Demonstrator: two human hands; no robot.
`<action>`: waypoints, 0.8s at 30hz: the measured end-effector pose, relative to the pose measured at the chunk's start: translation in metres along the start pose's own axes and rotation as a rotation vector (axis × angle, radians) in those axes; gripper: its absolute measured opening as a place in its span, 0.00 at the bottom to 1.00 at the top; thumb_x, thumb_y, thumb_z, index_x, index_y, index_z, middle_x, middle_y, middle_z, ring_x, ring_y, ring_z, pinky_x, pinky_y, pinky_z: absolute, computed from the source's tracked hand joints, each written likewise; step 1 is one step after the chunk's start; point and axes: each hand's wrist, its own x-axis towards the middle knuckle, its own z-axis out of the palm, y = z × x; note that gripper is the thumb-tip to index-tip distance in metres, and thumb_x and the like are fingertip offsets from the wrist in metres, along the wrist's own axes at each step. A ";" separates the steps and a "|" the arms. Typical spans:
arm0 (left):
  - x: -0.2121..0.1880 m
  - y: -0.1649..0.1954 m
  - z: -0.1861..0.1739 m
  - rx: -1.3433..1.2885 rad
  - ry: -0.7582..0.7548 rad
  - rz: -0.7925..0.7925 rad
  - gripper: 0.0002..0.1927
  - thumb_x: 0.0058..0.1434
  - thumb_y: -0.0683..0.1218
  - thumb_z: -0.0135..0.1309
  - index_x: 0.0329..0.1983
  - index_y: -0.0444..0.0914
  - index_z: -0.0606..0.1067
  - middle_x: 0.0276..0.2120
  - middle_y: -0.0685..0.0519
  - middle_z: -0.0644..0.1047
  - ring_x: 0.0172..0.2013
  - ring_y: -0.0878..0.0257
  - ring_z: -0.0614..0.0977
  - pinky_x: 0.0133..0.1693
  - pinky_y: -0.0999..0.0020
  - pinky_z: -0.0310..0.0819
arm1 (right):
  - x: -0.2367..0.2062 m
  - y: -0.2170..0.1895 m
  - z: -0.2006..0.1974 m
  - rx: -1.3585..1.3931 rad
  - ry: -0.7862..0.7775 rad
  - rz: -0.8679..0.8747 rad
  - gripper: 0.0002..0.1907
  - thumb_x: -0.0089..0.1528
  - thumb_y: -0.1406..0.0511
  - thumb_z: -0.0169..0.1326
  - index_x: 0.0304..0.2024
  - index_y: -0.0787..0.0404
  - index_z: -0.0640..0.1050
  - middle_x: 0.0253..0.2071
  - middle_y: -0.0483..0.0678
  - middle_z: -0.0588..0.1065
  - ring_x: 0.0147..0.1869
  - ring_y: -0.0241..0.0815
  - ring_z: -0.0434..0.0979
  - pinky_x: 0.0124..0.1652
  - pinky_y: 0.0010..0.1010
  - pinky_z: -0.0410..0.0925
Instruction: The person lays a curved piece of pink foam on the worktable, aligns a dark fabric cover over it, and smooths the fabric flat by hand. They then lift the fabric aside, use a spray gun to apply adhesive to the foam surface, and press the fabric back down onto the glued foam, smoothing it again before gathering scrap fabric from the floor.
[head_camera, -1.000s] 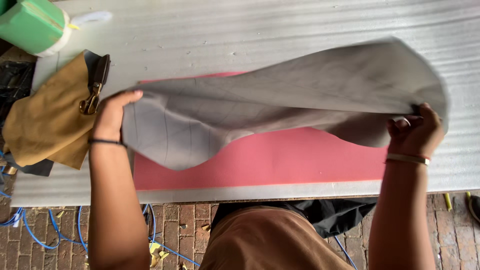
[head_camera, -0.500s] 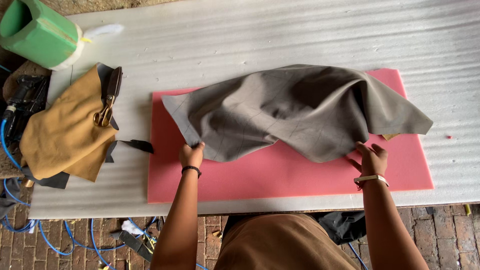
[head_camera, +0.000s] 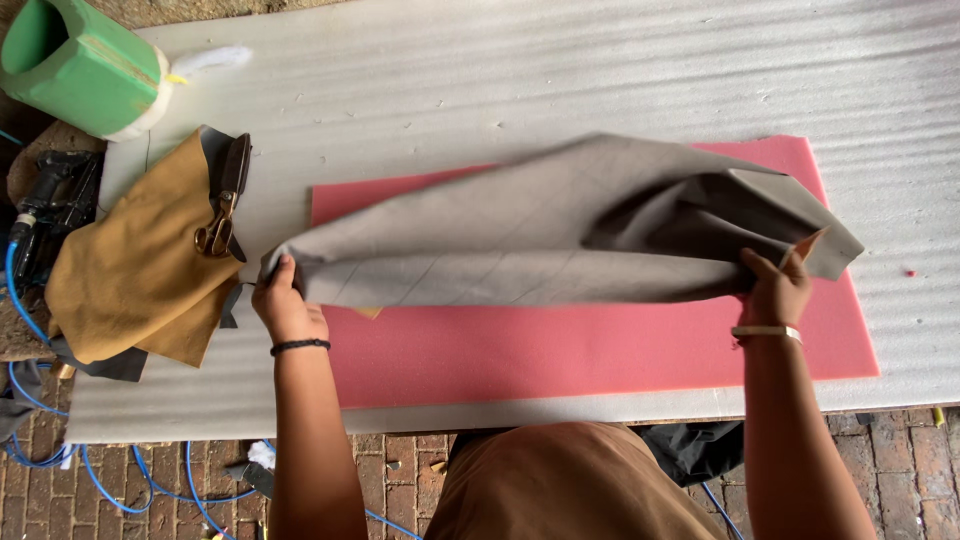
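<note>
Pinching the grey lined fabric sheet taut, your left hand at nine o'clock and right hand at three o'clock likely kept it unwrinkled above the pink foam pad.

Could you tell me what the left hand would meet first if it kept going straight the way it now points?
Probably the scissors lying on the tan cloth: the left hand, gripping the grey fabric at its corner, points up and slightly left. Height is unclear, so it might pass above them.
</note>
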 end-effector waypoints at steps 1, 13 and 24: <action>0.001 -0.001 -0.004 -0.039 0.008 -0.017 0.13 0.62 0.40 0.59 0.49 0.34 0.79 0.46 0.54 0.81 0.47 0.64 0.81 0.51 0.71 0.76 | -0.002 -0.008 -0.002 0.054 -0.004 -0.036 0.20 0.58 0.74 0.63 0.54 0.67 0.77 0.47 0.50 0.79 0.43 0.41 0.81 0.35 0.30 0.75; -0.143 0.020 0.154 0.728 -1.530 0.209 0.14 0.67 0.51 0.58 0.42 0.35 0.81 0.27 0.59 0.78 0.28 0.71 0.76 0.32 0.70 0.73 | -0.077 -0.112 0.212 -0.790 -1.170 -1.105 0.63 0.39 0.67 0.71 0.74 0.60 0.56 0.74 0.71 0.54 0.76 0.71 0.58 0.62 0.51 0.69; -0.186 -0.025 0.147 0.190 -0.827 0.308 0.31 0.64 0.50 0.62 0.64 0.32 0.67 0.55 0.50 0.76 0.54 0.63 0.78 0.55 0.63 0.74 | -0.170 -0.141 0.347 -0.252 -0.908 -0.072 0.14 0.65 0.62 0.58 0.49 0.65 0.80 0.35 0.48 0.81 0.34 0.36 0.80 0.32 0.31 0.73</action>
